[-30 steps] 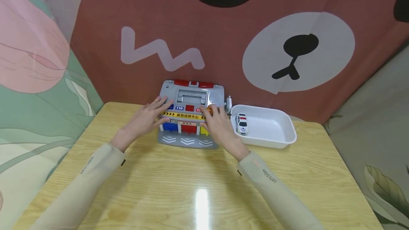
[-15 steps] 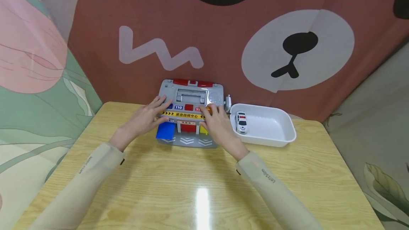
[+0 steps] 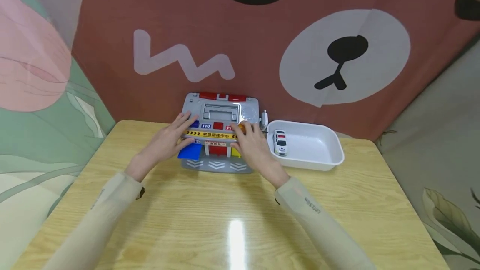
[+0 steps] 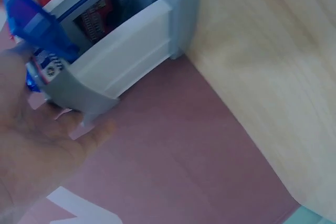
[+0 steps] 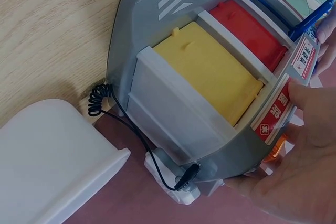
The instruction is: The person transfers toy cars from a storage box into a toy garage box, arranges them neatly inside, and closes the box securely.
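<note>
A grey toy garage (image 3: 193, 105) with red roof lights and a yellow lettered strip stands at the table's back edge. My left hand (image 3: 161, 143) holds its left front roof edge, fingers on top by the blue button and thumb in front. At the right front edge, my right hand (image 3: 256, 149) grips likewise; its thumb rests on the red sign (image 5: 273, 113). The blue door (image 3: 190, 151) is swung up and out, and the left wrist view shows the bay behind it. The red door (image 5: 249, 32) and yellow door (image 5: 210, 72) are closed.
Right of the garage, a white plastic tray (image 3: 300, 163) holds a white toy police car (image 3: 280, 143) at its left end. A white handset (image 5: 170, 177) with a coiled black cord (image 5: 98, 99) hangs on the garage's side. A printed curtain (image 3: 180, 16) hangs close behind.
One second ago the blue door was closed; it swung open by half a second ago and now stands slightly higher. Both hands stay on the garage. The head view has shifted slightly.
</note>
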{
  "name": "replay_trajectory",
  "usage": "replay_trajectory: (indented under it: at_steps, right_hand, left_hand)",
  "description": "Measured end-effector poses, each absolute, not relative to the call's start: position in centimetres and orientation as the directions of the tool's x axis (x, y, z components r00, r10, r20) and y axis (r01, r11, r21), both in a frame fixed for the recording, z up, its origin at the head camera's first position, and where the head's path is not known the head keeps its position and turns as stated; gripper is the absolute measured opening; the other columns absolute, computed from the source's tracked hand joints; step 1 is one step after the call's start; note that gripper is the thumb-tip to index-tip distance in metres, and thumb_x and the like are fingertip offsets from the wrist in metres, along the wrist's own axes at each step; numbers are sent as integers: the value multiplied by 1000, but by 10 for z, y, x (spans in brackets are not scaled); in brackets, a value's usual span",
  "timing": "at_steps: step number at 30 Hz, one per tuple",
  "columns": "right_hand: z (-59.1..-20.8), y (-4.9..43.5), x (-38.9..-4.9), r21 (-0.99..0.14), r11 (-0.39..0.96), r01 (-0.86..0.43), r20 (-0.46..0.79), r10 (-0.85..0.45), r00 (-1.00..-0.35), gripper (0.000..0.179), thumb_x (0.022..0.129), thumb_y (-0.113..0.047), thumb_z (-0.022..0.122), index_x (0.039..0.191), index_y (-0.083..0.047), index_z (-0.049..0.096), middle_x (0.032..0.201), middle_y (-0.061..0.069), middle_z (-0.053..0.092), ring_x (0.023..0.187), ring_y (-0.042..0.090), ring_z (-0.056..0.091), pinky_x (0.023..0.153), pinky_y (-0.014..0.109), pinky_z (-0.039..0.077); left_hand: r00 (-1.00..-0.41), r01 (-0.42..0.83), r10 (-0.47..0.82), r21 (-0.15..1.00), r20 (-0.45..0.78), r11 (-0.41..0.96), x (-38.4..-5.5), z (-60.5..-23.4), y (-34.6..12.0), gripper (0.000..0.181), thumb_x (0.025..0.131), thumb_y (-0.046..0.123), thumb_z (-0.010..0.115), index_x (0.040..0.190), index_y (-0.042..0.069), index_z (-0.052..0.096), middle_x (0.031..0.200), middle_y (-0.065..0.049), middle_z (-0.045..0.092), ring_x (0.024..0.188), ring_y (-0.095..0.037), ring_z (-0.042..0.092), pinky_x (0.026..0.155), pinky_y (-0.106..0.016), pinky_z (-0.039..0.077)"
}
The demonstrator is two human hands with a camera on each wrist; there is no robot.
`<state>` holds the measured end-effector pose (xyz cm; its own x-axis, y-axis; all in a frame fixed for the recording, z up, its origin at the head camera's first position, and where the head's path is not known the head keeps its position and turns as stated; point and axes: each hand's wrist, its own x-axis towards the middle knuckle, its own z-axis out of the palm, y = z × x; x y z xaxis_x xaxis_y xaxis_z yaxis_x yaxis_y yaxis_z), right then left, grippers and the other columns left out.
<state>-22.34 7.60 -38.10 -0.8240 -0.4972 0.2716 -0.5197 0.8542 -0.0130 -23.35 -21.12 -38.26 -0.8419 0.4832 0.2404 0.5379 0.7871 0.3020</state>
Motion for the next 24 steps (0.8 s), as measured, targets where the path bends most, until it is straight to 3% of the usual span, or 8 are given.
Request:
replay_trajectory:
  at_steps: [10,15,24]
  right_hand:
    - [-381,77,-223,10,866,-500,256,-486,-836,58,100,-42,47,149,-16,34,136,16,39,113,30,40,88,41,47]
    - [-383,78,-223,7,873,-488,232,-476,-848,58,100,-42,45,150,-17,32,140,16,36,118,31,38,95,43,43]
    - [-378,77,-224,-51,857,-513,229,-490,-841,58,99,-40,51,150,-18,34,137,16,39,113,29,39,88,41,46]
  left_hand:
    - [-799,597,535,264,274,758,-238,-381,-210,75,94,35,62,154,12,23,156,-20,22,142,-40,18,110,-58,23]
    - [-802,596,544,261,246,760,-240,-381,-209,78,93,41,61,155,13,22,158,-15,19,144,-37,15,111,-58,21]
    - [-810,584,534,263,241,768,-239,-385,-205,74,96,43,56,156,19,19,159,-10,18,146,-31,11,113,-53,19]
